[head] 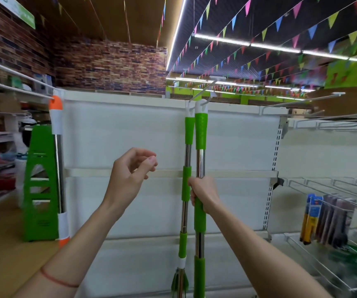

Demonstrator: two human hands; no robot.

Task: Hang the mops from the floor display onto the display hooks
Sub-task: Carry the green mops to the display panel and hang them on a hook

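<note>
Mops with green grips and steel shafts number two at the middle of the white display panel (130,136), side by side and upright. The nearer mop (200,134) is gripped by the right hand (203,193), whose fingers are wrapped tight around its shaft just where steel meets a green sleeve; its white cap sits at the display hook (203,91), though whether the cap is actually on the hook is hard to tell. The farther mop (187,151) hangs just beside it, its white cap at the same hook. Both mop heads are cut off by the bottom edge; only green ribs low on the farther one show. A third mop, orange-and-white (57,160), hangs from a rail at the panel's left edge, its lower end hidden behind the left forearm. The left hand (128,175) is raised and holds nothing, fingers loosely curled and apart. Goods on the wire shelves at right are blurred.
</note>
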